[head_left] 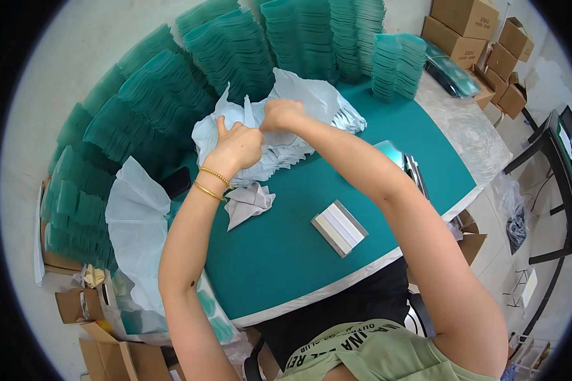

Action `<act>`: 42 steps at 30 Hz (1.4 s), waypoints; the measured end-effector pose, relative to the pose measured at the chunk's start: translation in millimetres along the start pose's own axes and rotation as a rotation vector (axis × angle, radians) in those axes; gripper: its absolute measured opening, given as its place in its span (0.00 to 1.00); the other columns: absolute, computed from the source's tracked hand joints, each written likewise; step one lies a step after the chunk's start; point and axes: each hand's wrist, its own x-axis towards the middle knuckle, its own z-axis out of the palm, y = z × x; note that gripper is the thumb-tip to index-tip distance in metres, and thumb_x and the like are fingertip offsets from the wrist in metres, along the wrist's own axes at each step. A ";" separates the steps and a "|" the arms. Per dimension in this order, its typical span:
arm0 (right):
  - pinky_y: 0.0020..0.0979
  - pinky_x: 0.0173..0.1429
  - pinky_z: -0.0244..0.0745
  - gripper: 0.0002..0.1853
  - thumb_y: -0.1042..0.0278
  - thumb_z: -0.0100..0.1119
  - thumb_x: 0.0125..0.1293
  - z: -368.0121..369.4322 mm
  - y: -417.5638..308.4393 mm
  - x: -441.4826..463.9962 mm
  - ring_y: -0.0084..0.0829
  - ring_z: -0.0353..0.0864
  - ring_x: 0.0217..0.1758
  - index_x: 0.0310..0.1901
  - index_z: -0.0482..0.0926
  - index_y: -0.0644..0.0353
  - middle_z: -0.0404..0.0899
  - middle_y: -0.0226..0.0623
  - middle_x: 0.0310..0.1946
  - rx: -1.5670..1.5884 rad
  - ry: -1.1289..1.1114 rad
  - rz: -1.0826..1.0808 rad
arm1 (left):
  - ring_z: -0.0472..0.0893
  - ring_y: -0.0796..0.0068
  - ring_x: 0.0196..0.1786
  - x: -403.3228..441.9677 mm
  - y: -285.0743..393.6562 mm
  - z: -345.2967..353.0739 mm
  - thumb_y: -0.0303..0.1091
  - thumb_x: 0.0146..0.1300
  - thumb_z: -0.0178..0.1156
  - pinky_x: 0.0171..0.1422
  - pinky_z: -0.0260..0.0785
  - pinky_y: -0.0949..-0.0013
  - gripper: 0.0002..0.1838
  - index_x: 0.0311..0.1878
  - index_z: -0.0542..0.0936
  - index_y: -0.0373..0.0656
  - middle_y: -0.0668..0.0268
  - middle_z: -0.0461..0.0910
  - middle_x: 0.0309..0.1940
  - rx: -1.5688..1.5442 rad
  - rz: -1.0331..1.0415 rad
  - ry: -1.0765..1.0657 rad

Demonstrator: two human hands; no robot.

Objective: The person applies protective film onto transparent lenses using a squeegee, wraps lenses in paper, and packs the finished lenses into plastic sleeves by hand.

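Note:
A pile of thin pale blue sheets (286,159) with ruffled edges lies at the far side of the green table mat. Over the pile, my left hand (237,146) is closed with its thumb sticking up, a sheet bunched at its fingers. Close beside it, my right hand (282,115) is curled on a raised pale blue sheet (308,92); its fingertips are partly hidden. Below my left wrist lies a crumpled light grey cloth (249,204). Another large pale blue sheet (136,219) hangs over the table's left edge.
Tall stacks of green translucent sheets (229,54) curve around the back and left. On the green mat (286,260) sit a grey-and-white block (340,228), pens (415,176) and a dark phone (175,183). Cardboard boxes (461,38) and a monitor (569,171) stand at right.

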 end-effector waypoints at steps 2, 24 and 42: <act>0.39 0.64 0.62 0.29 0.53 0.67 0.49 4.5 -1.7 4.2 0.31 0.77 0.60 0.55 0.78 0.51 0.79 0.31 0.54 -0.022 0.008 0.014 | 0.74 0.61 0.56 -2.5 -1.7 3.4 0.27 0.58 0.50 0.71 0.37 0.35 0.18 0.46 0.86 0.51 0.55 0.83 0.40 -0.012 0.003 0.003; 0.32 0.53 0.72 0.28 0.44 0.67 0.56 -60.9 59.1 -101.5 0.34 0.79 0.48 0.45 0.81 0.64 0.83 0.39 0.41 0.354 0.365 -0.597 | 0.76 0.84 0.31 -162.8 10.9 11.6 0.25 0.57 0.67 0.37 0.68 0.79 0.05 0.34 0.83 0.35 0.70 0.81 0.28 -1.459 -0.197 0.493; 0.26 0.40 0.74 0.12 0.65 0.57 0.61 -57.2 275.8 -265.9 0.21 0.76 0.39 0.46 0.75 0.57 0.77 0.28 0.38 1.164 0.316 0.040 | 0.77 0.85 0.29 -208.0 65.8 126.0 0.30 0.62 0.64 0.28 0.66 0.82 0.08 0.40 0.81 0.37 0.68 0.81 0.32 -1.834 -0.687 -0.076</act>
